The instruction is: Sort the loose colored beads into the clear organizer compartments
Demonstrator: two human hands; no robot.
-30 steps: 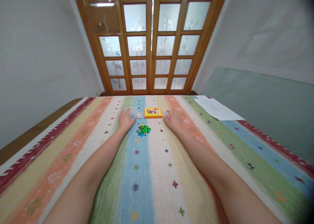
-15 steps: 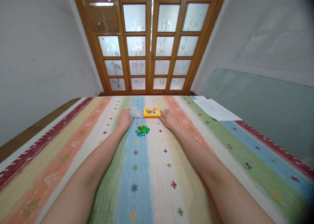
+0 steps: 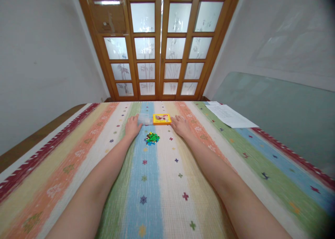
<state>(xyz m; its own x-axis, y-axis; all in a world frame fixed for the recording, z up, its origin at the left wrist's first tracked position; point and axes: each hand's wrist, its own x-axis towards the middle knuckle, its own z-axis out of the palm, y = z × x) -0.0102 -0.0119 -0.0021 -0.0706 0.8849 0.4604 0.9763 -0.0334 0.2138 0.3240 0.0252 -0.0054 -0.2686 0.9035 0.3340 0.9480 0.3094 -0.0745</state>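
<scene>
My left hand [image 3: 133, 126] rests on the tablecloth with fingers stretched forward, at the left side of a clear plastic box [image 3: 144, 119]. Right beside that stands a yellow box [image 3: 161, 119] with a printed label on top. My right hand [image 3: 181, 126] lies at the yellow box's right edge, fingers extended and thumb close to its corner. Neither hand is wrapped round anything. On the near side of the boxes, between my hands, is a small heap of building bricks [image 3: 152, 138], mostly green with some blue, yellow and dark pieces.
A striped tablecloth [image 3: 143, 193] covers the table. White paper sheets [image 3: 231, 116] lie at the far right. Beyond the table are wooden doors with glass panes [image 3: 161, 64]; a pale green panel [image 3: 277, 110] stands along the right side.
The whole view has shifted very slightly. Both hands, the boxes and the heap of bricks keep nearly the same places.
</scene>
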